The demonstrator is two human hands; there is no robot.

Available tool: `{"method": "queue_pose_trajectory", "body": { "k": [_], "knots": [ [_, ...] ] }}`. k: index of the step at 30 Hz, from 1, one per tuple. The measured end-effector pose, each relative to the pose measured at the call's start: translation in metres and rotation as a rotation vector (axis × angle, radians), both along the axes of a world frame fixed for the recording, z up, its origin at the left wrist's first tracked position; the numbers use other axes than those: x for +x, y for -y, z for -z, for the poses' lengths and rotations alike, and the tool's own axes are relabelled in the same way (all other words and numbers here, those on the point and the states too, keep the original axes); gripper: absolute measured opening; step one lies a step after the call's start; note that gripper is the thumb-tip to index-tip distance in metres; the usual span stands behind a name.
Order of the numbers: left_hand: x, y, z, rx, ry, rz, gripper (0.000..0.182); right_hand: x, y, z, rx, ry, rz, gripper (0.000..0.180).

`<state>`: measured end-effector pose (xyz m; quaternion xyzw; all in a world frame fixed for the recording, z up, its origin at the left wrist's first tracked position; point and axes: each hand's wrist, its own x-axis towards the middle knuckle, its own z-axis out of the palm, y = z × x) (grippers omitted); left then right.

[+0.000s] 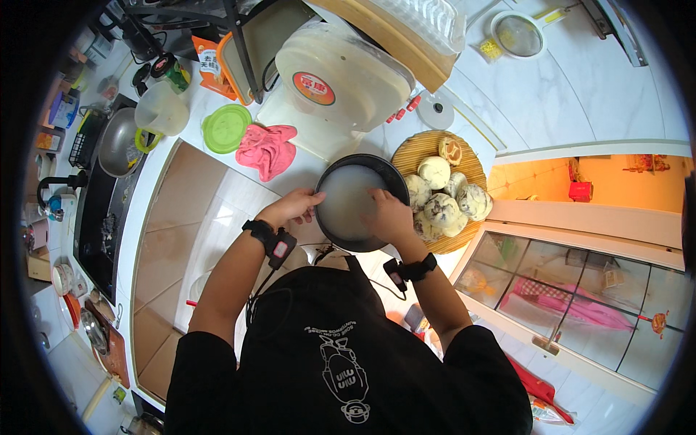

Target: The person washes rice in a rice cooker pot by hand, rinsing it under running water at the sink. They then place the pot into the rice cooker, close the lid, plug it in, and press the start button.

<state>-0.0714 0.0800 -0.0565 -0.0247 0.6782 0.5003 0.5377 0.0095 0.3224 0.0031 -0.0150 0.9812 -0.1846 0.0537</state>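
Observation:
A dark round pot (399, 182) stands in front of me at the counter's edge, holding cloudy whitish water (348, 198). My left hand (293, 207) grips the pot's left side, thumb on the rim and fingers beneath it. My right hand (392, 216) reaches over the right side, its fingertips dipped in the water. The murky liquid hides those fingertips and whatever lies at the bottom. Just right of the pot, a round slatted mat (405, 155) bears several pale steamed buns (441, 209), some with dark patches.
A pink cloth (266, 149) and a green lid (227, 128) lie left of the pot. Behind it stands a large translucent plastic container (348, 70). A glass lid (436, 110) rests near the wall. Further left are a plastic jug (161, 109) and a sink with a metal bowl (117, 144).

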Motion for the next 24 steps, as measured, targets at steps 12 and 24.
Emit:
{"method": "queue_pose_trajectory", "body": {
  "k": [12, 24],
  "knots": [
    [-0.001, -0.003, 0.002, -0.015, -0.042, -0.013, 0.041, 0.014, -0.042, -0.007, -0.049, -0.191, 0.367, 0.025],
    [-0.001, -0.011, 0.026, -0.131, -0.620, 0.089, 0.016, 0.041, -0.078, 0.040, -0.064, 0.224, 0.379, 0.033]
  ]
}}
